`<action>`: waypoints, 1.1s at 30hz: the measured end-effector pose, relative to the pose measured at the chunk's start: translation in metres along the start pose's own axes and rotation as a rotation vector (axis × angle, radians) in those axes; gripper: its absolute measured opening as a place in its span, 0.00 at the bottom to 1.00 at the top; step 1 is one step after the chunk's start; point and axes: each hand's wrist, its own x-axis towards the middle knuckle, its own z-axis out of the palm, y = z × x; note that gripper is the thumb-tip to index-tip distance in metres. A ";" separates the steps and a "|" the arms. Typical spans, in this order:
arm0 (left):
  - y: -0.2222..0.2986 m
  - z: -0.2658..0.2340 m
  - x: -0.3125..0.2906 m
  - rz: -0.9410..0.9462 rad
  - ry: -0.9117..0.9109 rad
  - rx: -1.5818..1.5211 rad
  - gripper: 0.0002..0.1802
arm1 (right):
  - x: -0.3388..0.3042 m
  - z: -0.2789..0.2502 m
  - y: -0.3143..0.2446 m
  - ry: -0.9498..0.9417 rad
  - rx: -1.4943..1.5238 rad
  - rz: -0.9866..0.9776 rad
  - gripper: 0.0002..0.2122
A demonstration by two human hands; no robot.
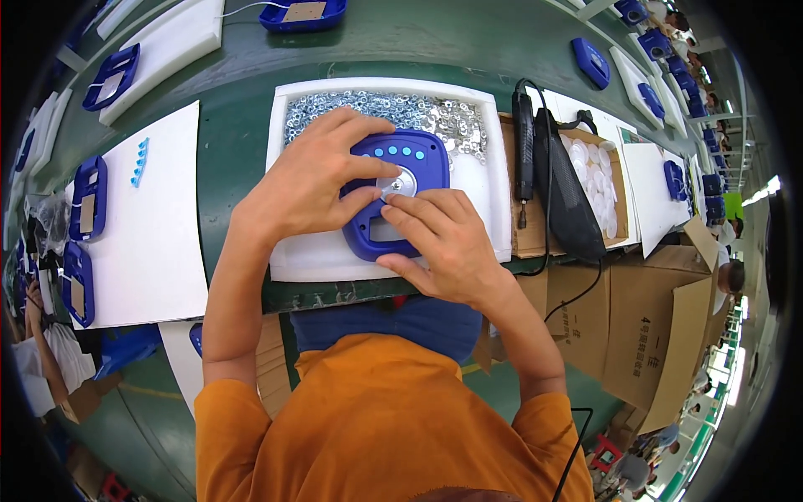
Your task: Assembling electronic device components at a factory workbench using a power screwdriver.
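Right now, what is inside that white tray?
Small bluish bits and silvery bits lie along the tray's far side. The blue case, with the left hand and right hand on it, covers whatever is beneath.

Blue plastic housings [590, 64] dot the green table [418, 46] beyond the fingers [420, 213] on a factory assembly floor. Loose metal hardware [457, 124] fills part of a white tray [499, 188] just past the fingers; a corded black tool [524, 138] and cardboard cartons [640, 314] sit to their right.
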 end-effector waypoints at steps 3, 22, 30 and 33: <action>-0.002 -0.006 -0.002 0.006 -0.056 -0.060 0.15 | -0.004 -0.002 0.008 0.053 -0.027 0.026 0.25; 0.000 0.002 0.000 -0.072 -0.124 -0.026 0.15 | -0.012 0.007 0.005 0.092 -0.063 0.060 0.23; -0.001 0.002 0.000 -0.080 -0.131 -0.015 0.18 | -0.019 0.018 -0.002 0.126 -0.033 0.098 0.27; 0.001 0.002 0.001 -0.081 -0.131 -0.023 0.18 | -0.022 0.020 -0.001 0.132 -0.029 0.105 0.27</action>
